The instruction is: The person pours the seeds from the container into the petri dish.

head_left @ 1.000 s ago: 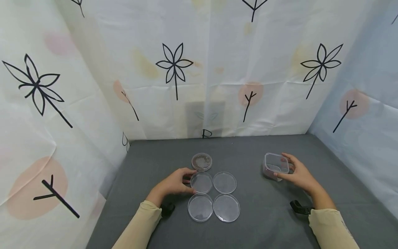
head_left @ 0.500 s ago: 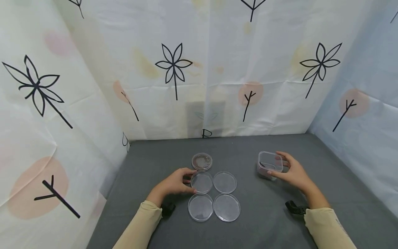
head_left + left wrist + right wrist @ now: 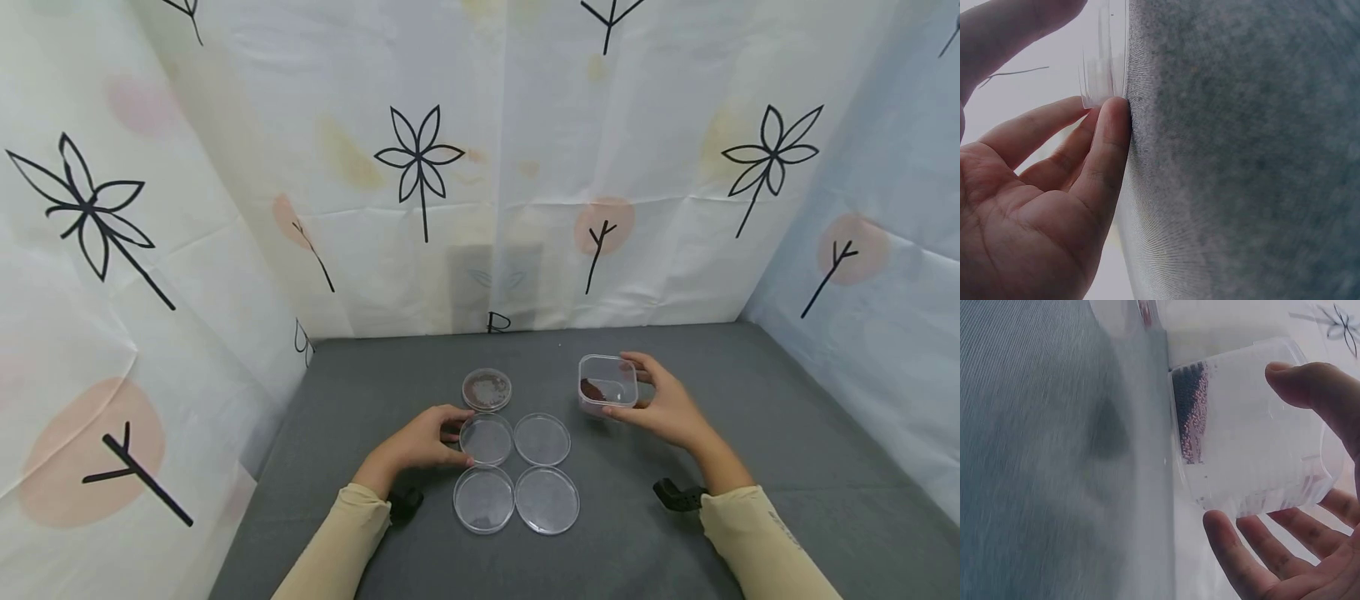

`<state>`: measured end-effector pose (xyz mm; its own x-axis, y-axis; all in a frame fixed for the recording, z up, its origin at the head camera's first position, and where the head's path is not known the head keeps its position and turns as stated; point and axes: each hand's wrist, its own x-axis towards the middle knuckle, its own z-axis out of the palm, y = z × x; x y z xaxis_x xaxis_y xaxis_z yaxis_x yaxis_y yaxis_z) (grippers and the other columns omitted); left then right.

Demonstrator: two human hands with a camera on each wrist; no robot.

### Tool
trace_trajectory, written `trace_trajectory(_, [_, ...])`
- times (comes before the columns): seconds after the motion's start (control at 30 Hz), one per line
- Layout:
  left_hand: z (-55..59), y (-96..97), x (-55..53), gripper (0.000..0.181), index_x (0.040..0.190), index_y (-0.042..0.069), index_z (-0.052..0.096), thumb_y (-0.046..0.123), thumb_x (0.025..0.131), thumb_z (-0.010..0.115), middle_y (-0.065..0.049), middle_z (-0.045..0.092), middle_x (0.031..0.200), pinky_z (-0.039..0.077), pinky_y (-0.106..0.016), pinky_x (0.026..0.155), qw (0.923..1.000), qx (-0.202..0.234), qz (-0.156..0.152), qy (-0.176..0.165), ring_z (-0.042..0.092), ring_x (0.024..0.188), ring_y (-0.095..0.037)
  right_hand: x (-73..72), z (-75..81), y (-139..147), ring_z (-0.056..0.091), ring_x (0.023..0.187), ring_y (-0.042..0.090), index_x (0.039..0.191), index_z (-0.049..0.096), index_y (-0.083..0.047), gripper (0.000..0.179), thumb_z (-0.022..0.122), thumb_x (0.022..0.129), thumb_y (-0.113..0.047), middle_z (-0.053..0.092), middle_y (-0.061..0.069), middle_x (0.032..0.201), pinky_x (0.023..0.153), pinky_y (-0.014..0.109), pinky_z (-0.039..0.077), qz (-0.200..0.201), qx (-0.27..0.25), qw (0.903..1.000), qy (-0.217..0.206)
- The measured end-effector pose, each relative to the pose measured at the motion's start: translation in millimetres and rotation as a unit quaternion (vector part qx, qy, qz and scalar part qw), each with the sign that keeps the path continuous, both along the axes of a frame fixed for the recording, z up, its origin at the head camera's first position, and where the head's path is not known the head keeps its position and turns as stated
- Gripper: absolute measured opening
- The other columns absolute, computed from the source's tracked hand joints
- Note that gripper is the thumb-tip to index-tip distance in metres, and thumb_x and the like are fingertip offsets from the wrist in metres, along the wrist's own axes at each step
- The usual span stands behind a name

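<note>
My left hand (image 3: 420, 442) holds a clear round petri dish (image 3: 486, 439) at its rim, thumb on the near side and fingers on the far side. In the left wrist view, fingertips touch the side of the clear dish (image 3: 1105, 56), which sits against the grey cloth. My right hand (image 3: 671, 408) grips a clear square plastic tub (image 3: 618, 385) by its right side, thumb in front. Small dark reddish-brown grains (image 3: 591, 390) are heaped toward the tub's left. The right wrist view shows these grains (image 3: 1191, 415) gathered at one end of the tilted tub.
Behind the held dish stands a petri dish with brownish contents (image 3: 487, 389). Three more clear dishes lie close by: one to the right (image 3: 542, 439), one in front (image 3: 484, 500) and one front right (image 3: 547, 500). Patterned white cloth (image 3: 525, 275) encloses the grey table (image 3: 390, 375).
My right hand has moved left with the tub, toward the dishes, and the grains now show at the tub's left. The left hand and dishes have stayed in place.
</note>
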<state>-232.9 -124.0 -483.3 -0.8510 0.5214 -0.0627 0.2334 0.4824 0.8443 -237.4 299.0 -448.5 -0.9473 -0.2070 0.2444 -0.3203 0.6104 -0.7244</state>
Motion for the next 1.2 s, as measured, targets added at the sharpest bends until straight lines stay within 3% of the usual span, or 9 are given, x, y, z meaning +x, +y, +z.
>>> trace_trajectory(0.2, [-1.8,-1.3,1.4,0.079,0.153,-0.002,0.054,0.007,0.084,0.091,-0.027,0.054,0.150,0.061,-0.047,0.105,1.0000,-0.001,-0.001,0.000,0.064,0.129,-0.045,-5.1,0.8,-26,0.054,0.138,0.047,0.158,0.046,-0.013,0.092,0.096,0.081,-0.021,0.052,0.020,0.155,0.092,0.059,0.064,0.029,-0.007,0.9990,0.034])
trace_trajectory(0.63, [-1.8,-1.4,0.9,0.078,0.152,-0.001,0.055,0.008,0.084,0.091,-0.026,0.054,0.150,0.060,-0.045,0.106,1.0000,0.002,0.003,-0.004,0.064,0.130,-0.044,-12.0,5.2,-74,0.057,0.134,0.038,0.155,0.050,-0.009,0.095,0.098,0.073,-0.010,0.057,0.016,0.148,0.089,0.049,0.067,0.090,0.011,0.9886,0.120])
trace_trajectory(0.8, [-3.5,-1.7,-0.1,0.077,0.152,-0.001,0.055,0.008,0.084,0.091,-0.026,0.053,0.151,0.061,-0.045,0.106,1.0000,0.004,0.002,-0.003,0.064,0.130,-0.044,-10.2,5.0,-89,0.056,0.131,0.037,0.156,0.049,-0.009,0.095,0.098,0.074,-0.012,0.055,0.014,0.150,0.091,0.051,0.065,0.102,0.057,0.9813,0.154])
trace_trajectory(1.03, [-4.6,-2.2,-1.0,0.077,0.152,-0.001,0.055,0.008,0.084,0.091,-0.026,0.054,0.150,0.061,-0.044,0.105,1.0000,0.004,0.000,0.003,0.064,0.129,-0.043,-8.4,6.0,-104,0.051,0.139,0.039,0.155,0.051,-0.011,0.097,0.099,0.072,-0.016,0.056,0.014,0.149,0.106,0.060,0.055,0.098,0.132,0.9661,0.199])
trace_trajectory(1.2, [-4.9,-1.7,-1.7,0.078,0.152,0.001,0.056,0.010,0.084,0.091,-0.023,0.055,0.150,0.061,-0.040,0.105,1.0000,0.002,0.002,0.003,0.064,0.130,-0.040,-7.8,5.0,-113,0.051,0.140,0.036,0.156,0.051,-0.014,0.095,0.099,0.073,-0.017,0.056,0.012,0.149,0.095,0.054,0.062,0.109,0.171,0.9553,0.215])
